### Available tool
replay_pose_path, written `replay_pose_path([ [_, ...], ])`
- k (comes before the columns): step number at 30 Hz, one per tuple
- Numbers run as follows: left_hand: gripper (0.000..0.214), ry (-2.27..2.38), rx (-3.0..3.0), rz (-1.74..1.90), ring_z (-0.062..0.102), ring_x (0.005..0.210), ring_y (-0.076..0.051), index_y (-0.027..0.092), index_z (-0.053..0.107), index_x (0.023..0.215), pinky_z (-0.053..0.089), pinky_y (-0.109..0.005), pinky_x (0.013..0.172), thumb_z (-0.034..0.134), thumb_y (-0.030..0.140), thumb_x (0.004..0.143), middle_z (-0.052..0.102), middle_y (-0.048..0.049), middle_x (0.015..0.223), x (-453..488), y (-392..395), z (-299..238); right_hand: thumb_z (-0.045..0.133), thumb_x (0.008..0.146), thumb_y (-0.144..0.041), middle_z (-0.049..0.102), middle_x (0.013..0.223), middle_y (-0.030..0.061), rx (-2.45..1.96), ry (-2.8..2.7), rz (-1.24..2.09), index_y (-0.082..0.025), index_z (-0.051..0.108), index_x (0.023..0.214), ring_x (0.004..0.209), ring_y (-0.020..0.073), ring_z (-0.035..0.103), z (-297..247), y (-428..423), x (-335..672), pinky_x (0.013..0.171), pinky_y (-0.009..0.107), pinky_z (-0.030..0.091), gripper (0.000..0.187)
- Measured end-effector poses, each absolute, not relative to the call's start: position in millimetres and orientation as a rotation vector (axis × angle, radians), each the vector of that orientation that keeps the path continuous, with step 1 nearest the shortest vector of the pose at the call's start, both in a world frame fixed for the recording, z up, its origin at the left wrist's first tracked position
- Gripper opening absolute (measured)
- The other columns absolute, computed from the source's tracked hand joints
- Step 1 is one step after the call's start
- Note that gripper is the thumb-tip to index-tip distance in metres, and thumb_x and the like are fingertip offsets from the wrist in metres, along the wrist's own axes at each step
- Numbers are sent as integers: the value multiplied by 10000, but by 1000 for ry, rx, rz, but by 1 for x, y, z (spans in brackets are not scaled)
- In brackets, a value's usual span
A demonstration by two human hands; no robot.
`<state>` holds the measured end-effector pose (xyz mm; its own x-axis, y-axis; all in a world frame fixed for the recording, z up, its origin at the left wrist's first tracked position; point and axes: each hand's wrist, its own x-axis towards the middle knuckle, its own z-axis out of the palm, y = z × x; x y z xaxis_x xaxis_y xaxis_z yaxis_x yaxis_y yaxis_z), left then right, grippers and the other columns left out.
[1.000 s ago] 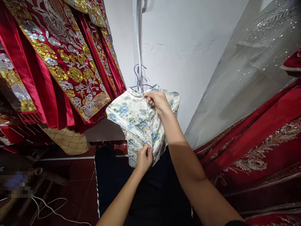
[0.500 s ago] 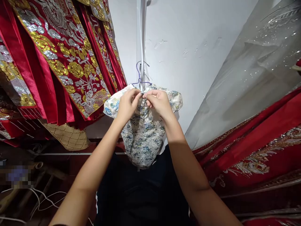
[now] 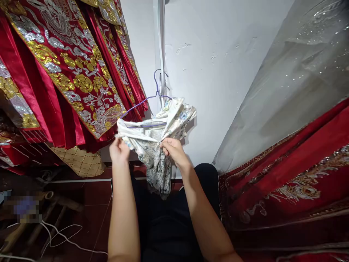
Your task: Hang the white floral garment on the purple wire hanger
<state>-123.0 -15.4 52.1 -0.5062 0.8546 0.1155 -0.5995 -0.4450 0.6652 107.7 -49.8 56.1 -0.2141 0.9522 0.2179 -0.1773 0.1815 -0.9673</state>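
Observation:
A small floral garment (image 3: 155,145), cream with blue and green flowers, hangs bunched on a purple wire hanger (image 3: 141,103) against the white wall. The hanger is tilted, its left end down. My left hand (image 3: 119,150) is closed on the garment's left edge near the hanger's low end. My right hand (image 3: 172,149) pinches the fabric at the middle, below the hanger. The lower part of the garment droops between my forearms.
Red robes with gold and silver embroidery (image 3: 68,72) hang at the left. More red embroidered cloth (image 3: 286,174) and a clear plastic cover (image 3: 286,83) lie at the right. A white cable (image 3: 60,236) trails over the dark red floor tiles at lower left.
Both hands have dropped from the collar at the hanger's hook to the fabric lower down. The hanger has tipped, and the garment has gathered and slid off one side.

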Motion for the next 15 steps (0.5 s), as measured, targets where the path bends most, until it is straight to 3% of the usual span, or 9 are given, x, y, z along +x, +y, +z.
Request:
replay_pose_path([
  [4, 155, 815, 531, 1887, 639, 699, -118, 154, 612, 758, 528, -277, 810, 607, 240, 887, 631, -28, 687, -81, -29, -9, 626, 730, -365, 305, 466, -75, -724, -1022, 1494, -219, 506, 651, 433, 89, 272, 35, -48, 134, 413, 240, 221, 205],
  [8, 150, 804, 629, 1779, 677, 779, -147, 128, 691, 801, 520, -297, 851, 753, 262, 776, 710, -70, 807, -43, -38, -9, 638, 675, -356, 210, 488, -86, -791, -688, 1380, -249, 432, 641, 433, 101, 218, 12, -39, 179, 396, 248, 248, 234],
  [11, 252, 681, 805, 1795, 678, 930, -167, 158, 714, 931, 503, -301, 924, 747, 366, 794, 726, -75, 989, -15, -51, 15, 638, 695, -383, 305, 491, -67, -867, -602, 1292, -248, 465, 677, 424, 106, 287, -2, -41, 186, 397, 256, 299, 221],
  [15, 273, 642, 1190, 1736, 642, 1089, -213, 183, 690, 1028, 483, -338, 988, 626, 418, 904, 693, -92, 1139, 21, -77, 44, 665, 747, -438, 583, 675, 4, -874, -623, 1228, -239, 566, 791, 595, 142, 547, 4, -54, 158, 539, 270, 470, 227],
])
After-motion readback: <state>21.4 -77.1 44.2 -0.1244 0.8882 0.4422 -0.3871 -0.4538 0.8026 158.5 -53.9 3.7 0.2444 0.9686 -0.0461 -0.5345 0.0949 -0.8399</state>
